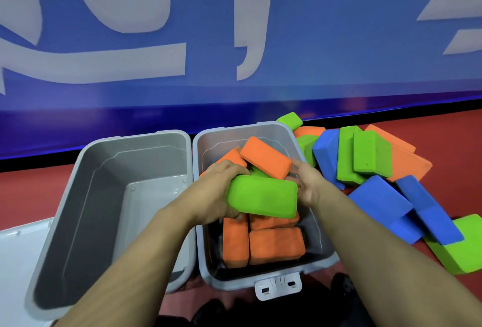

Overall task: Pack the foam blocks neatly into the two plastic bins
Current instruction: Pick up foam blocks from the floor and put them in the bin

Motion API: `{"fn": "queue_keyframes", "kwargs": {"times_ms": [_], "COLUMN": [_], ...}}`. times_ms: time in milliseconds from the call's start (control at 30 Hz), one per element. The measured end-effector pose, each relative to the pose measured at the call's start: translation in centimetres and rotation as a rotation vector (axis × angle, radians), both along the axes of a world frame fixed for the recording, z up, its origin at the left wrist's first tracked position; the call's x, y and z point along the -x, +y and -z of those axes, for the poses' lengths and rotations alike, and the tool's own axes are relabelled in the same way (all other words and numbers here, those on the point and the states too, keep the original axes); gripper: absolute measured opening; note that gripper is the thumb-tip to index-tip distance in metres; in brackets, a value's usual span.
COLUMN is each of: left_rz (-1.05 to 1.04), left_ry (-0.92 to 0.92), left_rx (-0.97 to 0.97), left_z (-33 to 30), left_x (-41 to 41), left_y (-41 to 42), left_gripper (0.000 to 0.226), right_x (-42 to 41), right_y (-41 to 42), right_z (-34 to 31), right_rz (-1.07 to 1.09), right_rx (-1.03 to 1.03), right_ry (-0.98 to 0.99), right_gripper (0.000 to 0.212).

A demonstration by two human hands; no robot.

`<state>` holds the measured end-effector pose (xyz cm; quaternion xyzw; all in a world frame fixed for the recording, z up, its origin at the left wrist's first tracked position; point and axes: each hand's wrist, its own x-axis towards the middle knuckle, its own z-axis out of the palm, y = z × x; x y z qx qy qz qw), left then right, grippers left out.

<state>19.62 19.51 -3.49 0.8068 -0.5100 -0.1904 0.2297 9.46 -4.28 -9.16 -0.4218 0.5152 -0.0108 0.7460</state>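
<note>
The left hand [219,188] is closed round the left end of a green rectangular foam block [262,196], fingers over its top edge and thumb beneath. The right hand [306,183] is spread, fingers loosely fanned and blurred, at the block's right end; whether it bears on the foam cannot be told. The block is held level above the right grey plastic bin [263,278].

Within that bin, orange rectangular foam blocks [275,244] stand packed side by side at the 6 o'clock end. At the 12 o'clock end a tilted orange foam block [266,161] lies askew across others.

The left grey plastic bin [86,196], touching the first at 9 o'clock, holds nothing. A loose heap of blue, green and orange foam blocks [378,170] lies on the red floor [31,196] at 2 to 4 o'clock.

Judgement: the step in hand is seating the green block. Done well, the askew orange block is squared first, then the green one lowered flat, aligned with the packed row, and pressed down evenly from both ends. Foam compresses; forcing a corner will wedge it crooked.
</note>
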Motion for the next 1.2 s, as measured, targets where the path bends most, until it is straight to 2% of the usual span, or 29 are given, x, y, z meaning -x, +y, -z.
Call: {"fn": "queue_keyframes", "kwargs": {"times_ms": [67,133,200,367,533,567,633,733,767,833,900,1067,1200], "left_rz": [0.022,0.059,0.066,0.075,0.080,0.072,0.007,-0.214,-0.263,-0.310,-0.323,-0.251,-0.218], "left_ry": [0.031,0.075,0.127,0.206,0.210,0.237,0.362,0.635,0.646,0.624,0.632,0.394,0.236], "left_rx": [-0.009,-0.008,0.000,-0.014,-0.033,-0.064,-0.136,-0.248,-0.273,-0.282,-0.298,-0.475,-0.503], "left_z": [0.5,1.1,1.8,3.5,4.1,4.1,4.2,4.3,4.7,5.4,6.2,7.9,7.3], "left_x": [0.5,1.1,1.7,2.7,3.9,4.0,4.2,4.5,4.4,4.1,3.9,3.4,3.6], "left_y": [-0.4,-0.9,-1.3,-1.4,-1.7,-1.7,-1.6,-1.7,-1.8,-1.9,-1.8,-1.9,-4.0], "left_gripper": [0.093,0.092,0.092,0.097,0.094,0.092,0.088,0.076,0.075,0.080,0.087,0.088,0.090], "right_x": [1.0,2.3,3.7,6.3,7.3,7.4,7.5,7.3,7.3,7.3,7.4,7.8,8.7], "right_y": [0.6,1.0,0.9,-1.1,0.1,0.3,0.8,1.9,2.5,3.5,4.2,3.9,1.5], "right_z": [-2.4,-3.6,-3.5,-1.3,-0.6,-0.3,0.3,1.0,1.2,1.8,2.5,2.5,2.4], "right_rz": [-0.151,-0.336,-0.431,-0.339,-0.415,-0.417,-0.409,-0.355,-0.315,-0.256,-0.283,-0.500,-0.440], "right_rx": [-0.014,0.013,0.008,0.045,-0.029,-0.052,-0.082,-0.066,-0.034,0.057,0.081,0.137,0.265], "right_ry": [0.047,0.172,0.277,0.349,0.267,0.259,0.245,0.205,0.196,0.214,0.231,0.397,0.385], "right_gripper": [0.044,0.044,0.049,0.067,0.054,0.056,0.068,0.079,0.081,0.090,0.107,0.094,0.098]}}
